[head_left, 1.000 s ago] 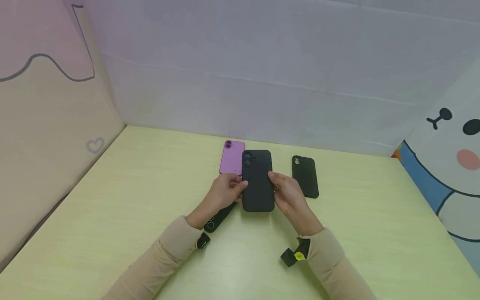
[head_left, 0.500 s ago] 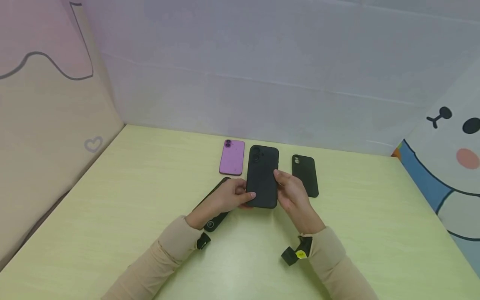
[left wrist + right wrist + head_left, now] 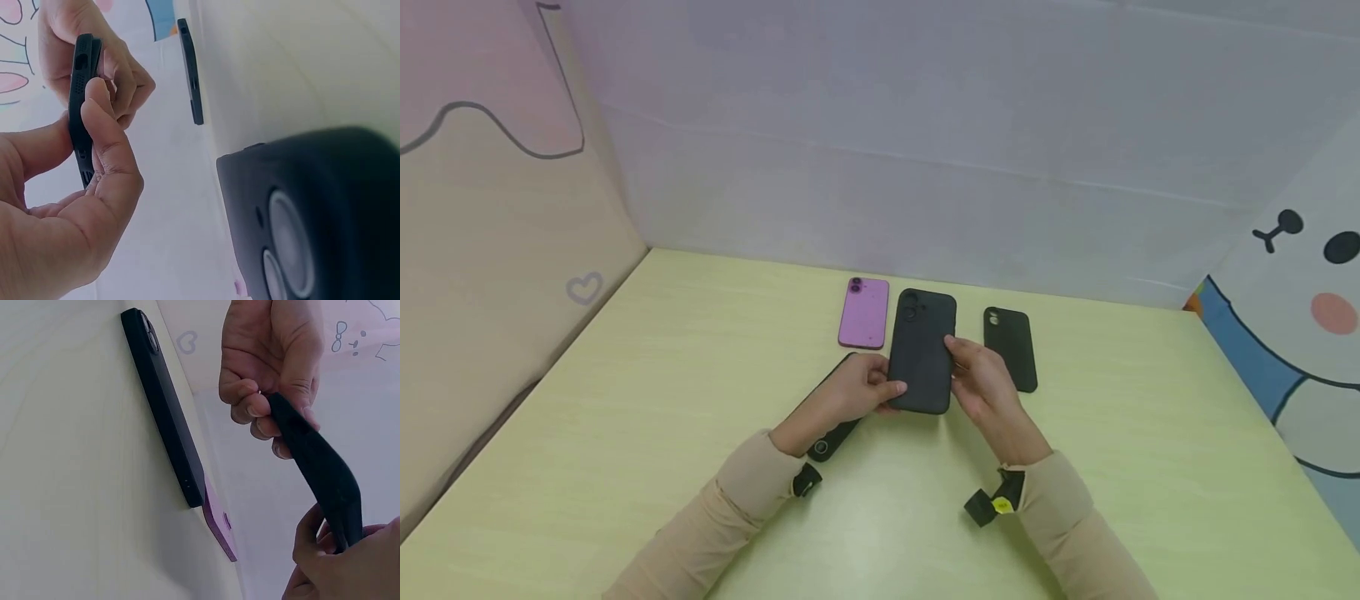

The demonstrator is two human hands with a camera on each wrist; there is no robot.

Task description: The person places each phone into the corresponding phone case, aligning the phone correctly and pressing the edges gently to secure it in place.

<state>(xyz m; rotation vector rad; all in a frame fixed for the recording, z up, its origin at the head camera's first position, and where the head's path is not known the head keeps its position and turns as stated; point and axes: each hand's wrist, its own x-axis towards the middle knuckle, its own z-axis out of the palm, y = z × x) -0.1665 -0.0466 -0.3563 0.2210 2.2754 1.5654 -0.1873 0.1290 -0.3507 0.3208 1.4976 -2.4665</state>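
Case [image 3: 922, 352] held above the table [image 3: 1180, 433], toward its far edge; left hand [image 3: 856, 393] pinches a lower corner, right hand [image 3: 988, 387] the side. Uneven pull could twist it loose.

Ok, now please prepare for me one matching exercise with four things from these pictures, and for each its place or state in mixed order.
1. Purple phone
2. Left hand
3. Right hand
4. Yellow label

A. Gripping the black case at its right edge (head view)
B. Beside the right cuff
C. Lying on the table
D. Gripping the black case near its lower left corner (head view)

Pairs: 1-C, 2-D, 3-A, 4-B
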